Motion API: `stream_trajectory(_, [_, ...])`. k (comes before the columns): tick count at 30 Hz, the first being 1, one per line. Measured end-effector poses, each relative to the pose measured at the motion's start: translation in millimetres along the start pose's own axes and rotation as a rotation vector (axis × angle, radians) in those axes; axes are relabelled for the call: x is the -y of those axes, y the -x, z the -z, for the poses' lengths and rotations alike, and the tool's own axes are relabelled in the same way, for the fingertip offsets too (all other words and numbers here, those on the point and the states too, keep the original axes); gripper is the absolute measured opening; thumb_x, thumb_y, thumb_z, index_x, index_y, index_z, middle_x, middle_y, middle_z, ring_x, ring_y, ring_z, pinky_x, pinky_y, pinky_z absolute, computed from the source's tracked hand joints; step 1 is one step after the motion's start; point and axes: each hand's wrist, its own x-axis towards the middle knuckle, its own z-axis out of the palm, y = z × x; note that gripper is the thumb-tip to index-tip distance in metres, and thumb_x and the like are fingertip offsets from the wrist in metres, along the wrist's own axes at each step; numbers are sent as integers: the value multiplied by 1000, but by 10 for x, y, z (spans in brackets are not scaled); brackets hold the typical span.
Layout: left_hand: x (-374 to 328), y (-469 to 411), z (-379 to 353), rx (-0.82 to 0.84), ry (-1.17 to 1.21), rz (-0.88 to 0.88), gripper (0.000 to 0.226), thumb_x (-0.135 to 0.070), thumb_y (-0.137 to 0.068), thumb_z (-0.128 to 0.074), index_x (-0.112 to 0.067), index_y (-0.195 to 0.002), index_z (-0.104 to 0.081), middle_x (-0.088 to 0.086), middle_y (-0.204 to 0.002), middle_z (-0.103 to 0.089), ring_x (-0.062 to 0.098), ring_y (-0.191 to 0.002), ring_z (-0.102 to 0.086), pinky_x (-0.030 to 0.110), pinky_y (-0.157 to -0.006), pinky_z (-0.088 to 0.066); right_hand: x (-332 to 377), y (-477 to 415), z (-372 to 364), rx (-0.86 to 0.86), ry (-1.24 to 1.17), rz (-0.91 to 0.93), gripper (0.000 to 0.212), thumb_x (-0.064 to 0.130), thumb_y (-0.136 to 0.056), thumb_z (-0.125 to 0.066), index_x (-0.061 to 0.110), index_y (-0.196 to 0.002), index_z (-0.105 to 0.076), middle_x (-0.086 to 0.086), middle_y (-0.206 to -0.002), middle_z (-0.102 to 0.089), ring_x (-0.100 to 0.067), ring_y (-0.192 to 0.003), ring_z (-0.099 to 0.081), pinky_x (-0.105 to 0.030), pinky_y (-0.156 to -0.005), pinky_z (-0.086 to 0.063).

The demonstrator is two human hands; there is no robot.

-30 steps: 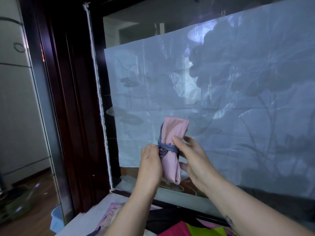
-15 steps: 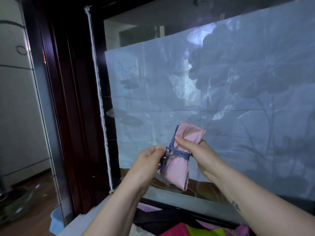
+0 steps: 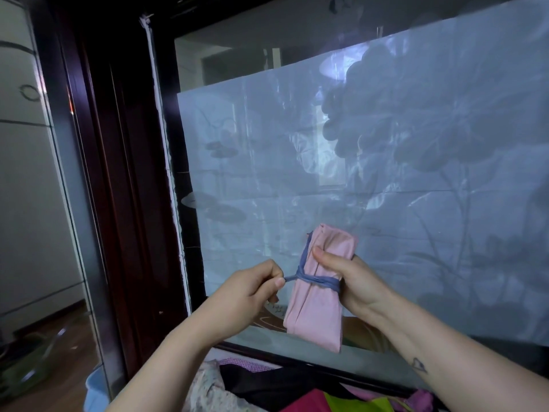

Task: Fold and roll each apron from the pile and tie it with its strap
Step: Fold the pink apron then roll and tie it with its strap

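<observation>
A rolled pink apron (image 3: 318, 310) is held upright in the air in front of a glass panel. A blue-grey strap (image 3: 319, 280) is wound round its middle. My right hand (image 3: 353, 278) grips the roll from the right, thumb across its front. My left hand (image 3: 252, 289) pinches the free end of the strap and holds it taut to the left of the roll. A pile of aprons (image 3: 297, 388) in black, red, yellow-green and pink lies at the bottom edge, partly hidden by my arms.
A glass panel (image 3: 386, 173) covered with a printed film fills the background, close behind the roll. A dark wooden frame (image 3: 118, 173) stands to its left. A light blue tub (image 3: 95, 391) sits on the wooden floor at the lower left.
My left hand has moved left, away from the roll, drawing the strap end out taut. The roll has turned a little more upright in my right hand.
</observation>
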Motion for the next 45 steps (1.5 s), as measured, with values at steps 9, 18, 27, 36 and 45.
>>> stream_trajectory(9, [-18, 31, -23, -170, 202, 104, 10, -29, -98, -49, -26, -99, -58, -12, -93, -63, 1, -83, -57, 11, -75, -41, -105, -26, -40, 40, -54, 164, 32, 40, -55, -83, 17, -76, -75, -4, -84, -72, -15, -79, -69, -26, -74, -56])
stream_trajectory(18, [-97, -7, -250, -504, 241, 160, 31, -39, -96, -45, -15, -85, -59, 1, -69, -62, 10, -61, -53, 21, -57, -39, -167, 65, -207, 175, 406, 175, 47, 51, -74, -70, 12, -100, -66, -17, -103, -69, -22, -89, -62, -38, -79, -48])
stream_trajectory(27, [53, 67, -64, -344, 1166, 555, 33, -27, -99, -43, -6, -87, -66, 5, -52, -54, 17, -51, -51, 27, -51, -44, 60, 59, -34, 254, 190, -130, 19, 6, -96, -45, 5, -83, -59, -4, -69, -58, -14, -69, -58, -37, -85, -52])
stream_trajectory(36, [368, 1, -218, -552, 1195, 697, 31, -29, -99, -48, -3, -98, -66, 3, -53, -59, 19, -55, -52, 30, -54, -43, 105, 178, -260, 220, 234, -183, 8, 6, -95, -50, 10, -91, -56, 8, -45, -30, -6, -39, -31, -27, -66, -53])
stream_trajectory(45, [348, -54, -386, -533, 960, 592, 40, -38, -99, -46, -3, -107, -61, 12, -88, -69, 23, -79, -65, 36, -73, -53, 348, 177, -367, 210, 729, 95, 9, 10, -89, -61, 18, -86, -64, 14, -51, -58, 3, -49, -54, -21, -67, -49])
